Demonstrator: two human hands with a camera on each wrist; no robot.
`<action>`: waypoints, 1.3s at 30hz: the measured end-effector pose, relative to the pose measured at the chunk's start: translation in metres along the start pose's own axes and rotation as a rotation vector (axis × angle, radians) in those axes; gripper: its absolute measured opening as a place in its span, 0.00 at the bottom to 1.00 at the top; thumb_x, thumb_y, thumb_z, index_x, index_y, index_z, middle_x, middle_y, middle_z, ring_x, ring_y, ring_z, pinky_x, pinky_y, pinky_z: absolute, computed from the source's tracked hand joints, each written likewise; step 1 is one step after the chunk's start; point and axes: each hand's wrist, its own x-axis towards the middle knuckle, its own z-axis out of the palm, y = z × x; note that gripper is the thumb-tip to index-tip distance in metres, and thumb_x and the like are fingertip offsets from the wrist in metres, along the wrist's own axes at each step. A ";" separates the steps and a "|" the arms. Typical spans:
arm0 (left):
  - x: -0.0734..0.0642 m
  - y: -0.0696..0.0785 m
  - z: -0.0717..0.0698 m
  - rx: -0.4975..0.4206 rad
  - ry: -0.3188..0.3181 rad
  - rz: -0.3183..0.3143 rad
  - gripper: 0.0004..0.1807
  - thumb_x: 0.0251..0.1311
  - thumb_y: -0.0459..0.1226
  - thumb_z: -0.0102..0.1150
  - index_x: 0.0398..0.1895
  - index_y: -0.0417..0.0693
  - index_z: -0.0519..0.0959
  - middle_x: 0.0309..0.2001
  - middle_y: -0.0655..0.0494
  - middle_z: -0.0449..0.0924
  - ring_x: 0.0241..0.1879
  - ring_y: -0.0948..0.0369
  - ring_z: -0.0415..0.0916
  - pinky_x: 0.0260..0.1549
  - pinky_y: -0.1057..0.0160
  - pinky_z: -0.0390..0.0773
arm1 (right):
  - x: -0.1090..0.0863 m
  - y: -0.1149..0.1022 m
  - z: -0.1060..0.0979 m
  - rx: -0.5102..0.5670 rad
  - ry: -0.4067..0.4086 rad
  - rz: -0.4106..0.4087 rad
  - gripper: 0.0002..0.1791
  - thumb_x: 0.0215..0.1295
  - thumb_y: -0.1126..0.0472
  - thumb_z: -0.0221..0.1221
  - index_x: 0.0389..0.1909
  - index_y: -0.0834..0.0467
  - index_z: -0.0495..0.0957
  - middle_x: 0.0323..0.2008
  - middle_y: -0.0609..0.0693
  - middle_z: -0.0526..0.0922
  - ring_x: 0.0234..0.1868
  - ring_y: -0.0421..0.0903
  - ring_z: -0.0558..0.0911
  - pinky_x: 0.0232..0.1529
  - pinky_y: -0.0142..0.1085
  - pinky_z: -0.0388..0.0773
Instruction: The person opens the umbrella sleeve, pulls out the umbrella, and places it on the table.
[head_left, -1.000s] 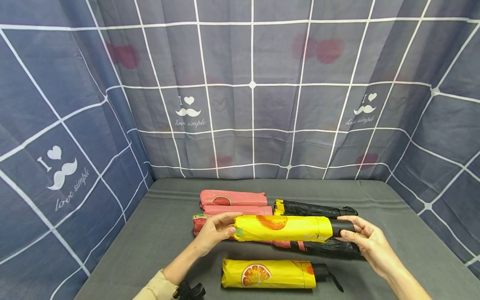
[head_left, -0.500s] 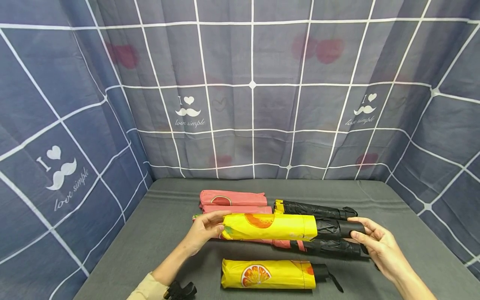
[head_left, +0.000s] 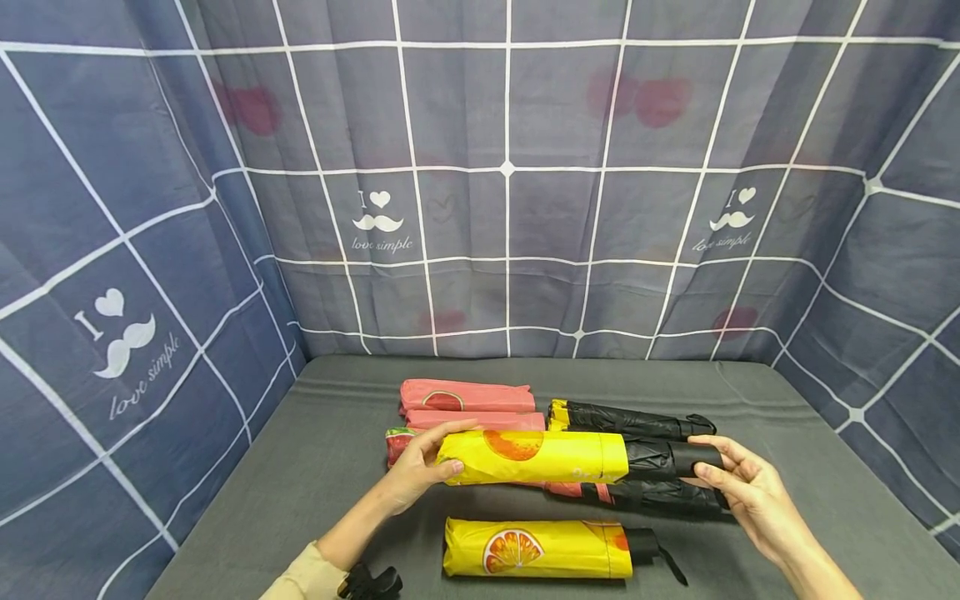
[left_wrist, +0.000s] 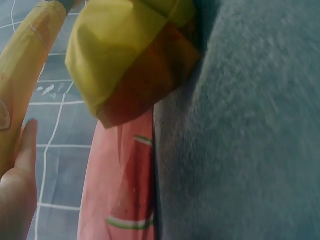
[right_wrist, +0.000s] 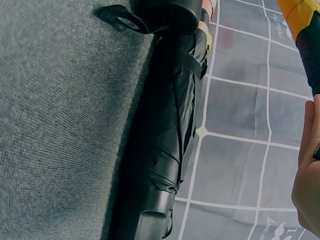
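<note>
My left hand (head_left: 411, 473) holds the left end of a yellow orange-print umbrella sleeve (head_left: 555, 458), thumb in front. Out of its right end sticks a folded black umbrella (head_left: 651, 460), partly bared. Thumb and fingers of my right hand (head_left: 753, 492) pinch the black handle (head_left: 693, 460). The umbrella is level, raised above the table. In the left wrist view, my hand (left_wrist: 20, 195) is at the edge beside the sleeve (left_wrist: 20, 70). The right wrist view catches my other hand (right_wrist: 310, 185) below the bared black part (right_wrist: 310, 55).
A second yellow sleeved umbrella (head_left: 536, 548) lies in front on the grey table (head_left: 300, 500). Behind the held one lie pink watermelon-print sleeves (head_left: 468, 396), a black umbrella with a yellow end (head_left: 630, 417) and another black one (head_left: 660, 496). Grid-patterned curtains (head_left: 555, 217) stand around.
The sleeve has slid left with my left hand while the handle has moved right, baring black fabric between them. Over the last half second, both have shifted slightly left together.
</note>
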 end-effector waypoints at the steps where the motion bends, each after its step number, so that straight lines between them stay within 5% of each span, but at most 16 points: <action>1: 0.001 0.000 0.001 0.004 -0.002 -0.004 0.27 0.65 0.27 0.51 0.66 0.31 0.60 0.61 0.41 0.67 0.51 0.57 0.72 0.46 0.60 0.76 | 0.000 0.000 0.000 -0.003 0.004 0.002 0.21 0.69 0.78 0.41 0.60 0.63 0.69 0.50 0.52 0.80 0.44 0.52 0.82 0.48 0.35 0.75; 10: -0.004 0.005 -0.002 0.144 0.023 -0.052 0.21 0.64 0.28 0.54 0.62 0.37 0.71 0.53 0.51 0.76 0.38 0.63 0.73 0.34 0.68 0.77 | -0.001 0.001 0.000 0.004 0.005 0.008 0.23 0.69 0.78 0.41 0.59 0.60 0.71 0.49 0.52 0.80 0.44 0.51 0.82 0.48 0.34 0.75; 21: -0.021 0.018 -0.018 0.268 0.037 -0.055 0.21 0.63 0.27 0.55 0.59 0.31 0.71 0.48 0.53 0.78 0.28 0.68 0.66 0.26 0.73 0.70 | -0.008 0.001 -0.010 0.016 -0.010 -0.004 0.24 0.69 0.79 0.38 0.60 0.60 0.70 0.50 0.52 0.79 0.45 0.52 0.82 0.49 0.33 0.74; 28: -0.034 0.018 -0.034 0.293 0.034 -0.069 0.20 0.63 0.27 0.55 0.59 0.33 0.72 0.47 0.51 0.77 0.31 0.67 0.66 0.27 0.72 0.70 | -0.020 -0.001 -0.022 -0.019 0.006 0.050 0.25 0.70 0.78 0.38 0.61 0.57 0.70 0.50 0.50 0.79 0.46 0.52 0.81 0.42 0.31 0.77; 39: -0.054 0.023 -0.054 0.298 0.076 -0.115 0.20 0.65 0.28 0.52 0.59 0.32 0.71 0.58 0.44 0.72 0.51 0.62 0.70 0.41 0.68 0.74 | -0.040 -0.002 -0.056 0.026 -0.021 0.044 0.26 0.71 0.78 0.33 0.62 0.59 0.68 0.53 0.51 0.78 0.50 0.50 0.80 0.50 0.30 0.72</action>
